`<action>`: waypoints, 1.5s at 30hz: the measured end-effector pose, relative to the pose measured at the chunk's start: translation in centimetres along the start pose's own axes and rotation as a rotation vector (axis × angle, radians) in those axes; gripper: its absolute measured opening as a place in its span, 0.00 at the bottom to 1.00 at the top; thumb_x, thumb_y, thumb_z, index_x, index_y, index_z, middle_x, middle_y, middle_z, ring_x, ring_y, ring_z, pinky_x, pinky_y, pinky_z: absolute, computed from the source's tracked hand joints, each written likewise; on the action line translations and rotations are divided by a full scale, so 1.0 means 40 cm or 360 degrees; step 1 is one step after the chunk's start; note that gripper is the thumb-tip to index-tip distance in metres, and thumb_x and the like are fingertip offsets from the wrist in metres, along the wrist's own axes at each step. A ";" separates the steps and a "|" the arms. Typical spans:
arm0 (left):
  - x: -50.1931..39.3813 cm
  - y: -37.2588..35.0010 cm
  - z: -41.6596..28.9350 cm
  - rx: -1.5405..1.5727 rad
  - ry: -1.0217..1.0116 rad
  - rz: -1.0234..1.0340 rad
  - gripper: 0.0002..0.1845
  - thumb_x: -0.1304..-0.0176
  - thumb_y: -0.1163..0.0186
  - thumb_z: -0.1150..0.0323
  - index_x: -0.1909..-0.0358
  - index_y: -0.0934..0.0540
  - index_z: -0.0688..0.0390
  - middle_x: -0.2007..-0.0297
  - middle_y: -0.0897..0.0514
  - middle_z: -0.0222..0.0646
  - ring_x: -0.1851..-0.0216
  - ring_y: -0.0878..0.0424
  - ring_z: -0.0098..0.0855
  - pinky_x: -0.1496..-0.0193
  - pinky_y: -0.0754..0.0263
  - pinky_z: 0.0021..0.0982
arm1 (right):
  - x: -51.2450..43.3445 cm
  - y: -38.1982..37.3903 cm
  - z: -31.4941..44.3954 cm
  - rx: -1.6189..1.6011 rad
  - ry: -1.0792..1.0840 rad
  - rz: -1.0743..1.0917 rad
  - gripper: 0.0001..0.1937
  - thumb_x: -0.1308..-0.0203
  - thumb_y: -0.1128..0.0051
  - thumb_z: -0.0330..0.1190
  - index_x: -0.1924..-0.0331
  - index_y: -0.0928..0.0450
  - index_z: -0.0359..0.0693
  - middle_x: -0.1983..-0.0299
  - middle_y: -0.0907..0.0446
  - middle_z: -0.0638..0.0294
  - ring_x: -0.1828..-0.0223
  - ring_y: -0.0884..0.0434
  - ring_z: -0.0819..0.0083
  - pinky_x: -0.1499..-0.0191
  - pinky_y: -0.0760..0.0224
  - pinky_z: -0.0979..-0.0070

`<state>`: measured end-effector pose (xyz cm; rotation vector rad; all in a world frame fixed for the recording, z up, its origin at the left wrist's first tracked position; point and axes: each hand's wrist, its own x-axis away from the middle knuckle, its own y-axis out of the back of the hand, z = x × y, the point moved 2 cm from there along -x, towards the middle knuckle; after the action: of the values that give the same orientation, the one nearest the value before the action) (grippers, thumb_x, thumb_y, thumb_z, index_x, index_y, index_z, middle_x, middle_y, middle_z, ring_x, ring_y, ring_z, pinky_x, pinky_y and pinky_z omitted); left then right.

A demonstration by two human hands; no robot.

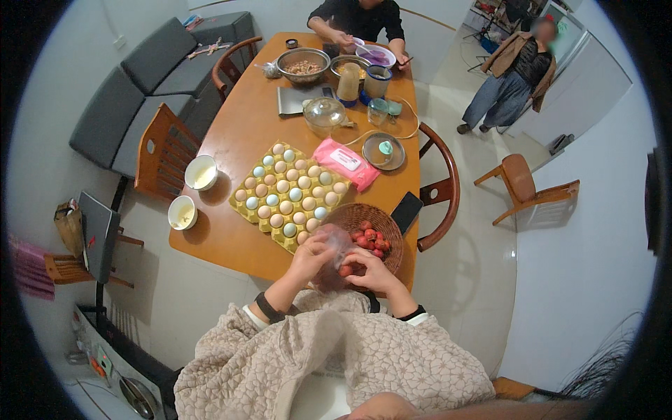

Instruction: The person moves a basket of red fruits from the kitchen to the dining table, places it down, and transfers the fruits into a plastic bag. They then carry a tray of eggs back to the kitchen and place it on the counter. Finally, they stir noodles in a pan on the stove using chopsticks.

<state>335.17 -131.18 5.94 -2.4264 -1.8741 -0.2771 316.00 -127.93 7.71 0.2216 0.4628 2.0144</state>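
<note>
A clear thin plastic bag (340,242) is pinched by my left hand (311,258) over the near left side of a round brown wicker basket (395,231). Several small round red fruits (370,237) lie in the basket. My right hand (374,270) has its thumb and fingers around one red fruit (345,270), close beside the bag. Whether this fruit is inside the bag is hard to tell. Just beyond my left hand, a yellow egg tray (251,219) holds several brown and pale blue eggs (282,186), its near corner close to the basket.
Right of the basket lies a black smartphone (407,212); beyond are a pink wipes pack (346,163) and a glass lid (384,151). Two white bowls (182,212) stand at the table's left edge. A seated person (357,23) is across the table; another person (512,79) stands right.
</note>
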 end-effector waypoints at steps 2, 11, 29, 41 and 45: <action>-0.003 -0.005 -0.005 0.0011 -0.0002 -0.0028 0.09 0.45 0.37 0.67 0.67 0.17 0.62 0.45 0.27 0.42 0.43 0.30 0.32 0.45 0.35 0.28 | 0.016 0.004 -0.012 -0.0517 -0.0189 -0.0029 0.16 0.55 0.38 0.24 0.57 0.24 0.40 0.51 0.29 0.61 0.47 0.29 0.69 0.45 0.34 0.72; -0.010 -0.015 -0.011 0.0114 0.0097 -0.0021 0.09 0.43 0.38 0.67 0.67 0.17 0.64 0.46 0.26 0.44 0.44 0.30 0.32 0.45 0.36 0.29 | 0.057 0.036 -0.040 -0.1352 -0.0615 0.0012 0.17 0.50 0.40 0.24 0.54 0.28 0.38 0.57 0.26 0.65 0.57 0.25 0.78 0.59 0.25 0.77; -0.016 -0.014 0.008 0.0582 0.0445 -0.0039 0.08 0.36 0.43 0.65 0.66 0.21 0.59 0.74 0.25 0.19 0.76 0.32 0.14 0.74 0.39 0.17 | 0.134 0.101 -0.097 -0.1562 -0.0674 -0.0321 0.18 0.51 0.42 0.23 0.54 0.31 0.39 0.54 0.26 0.57 0.63 0.20 0.69 0.60 0.21 0.70; -0.018 -0.016 -0.010 0.0431 0.0479 -0.0093 0.10 0.37 0.43 0.62 0.68 0.21 0.58 0.78 0.28 0.18 0.81 0.36 0.14 0.78 0.42 0.17 | 0.093 0.164 -0.087 -0.1254 -0.0238 -0.0525 0.17 0.50 0.41 0.22 0.55 0.30 0.38 0.54 0.30 0.64 0.56 0.25 0.74 0.52 0.25 0.72; -0.018 -0.012 -0.007 0.0362 0.0446 -0.0107 0.10 0.37 0.43 0.62 0.68 0.21 0.59 0.79 0.29 0.18 0.81 0.36 0.14 0.78 0.42 0.17 | 0.043 0.201 -0.100 -0.1171 -0.0290 -0.0519 0.16 0.50 0.43 0.20 0.55 0.30 0.39 0.56 0.28 0.63 0.59 0.23 0.76 0.56 0.25 0.76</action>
<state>334.49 -131.77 6.04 -2.0611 -1.7605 -0.3644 307.26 -130.65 7.33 -0.1215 -0.3485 1.6958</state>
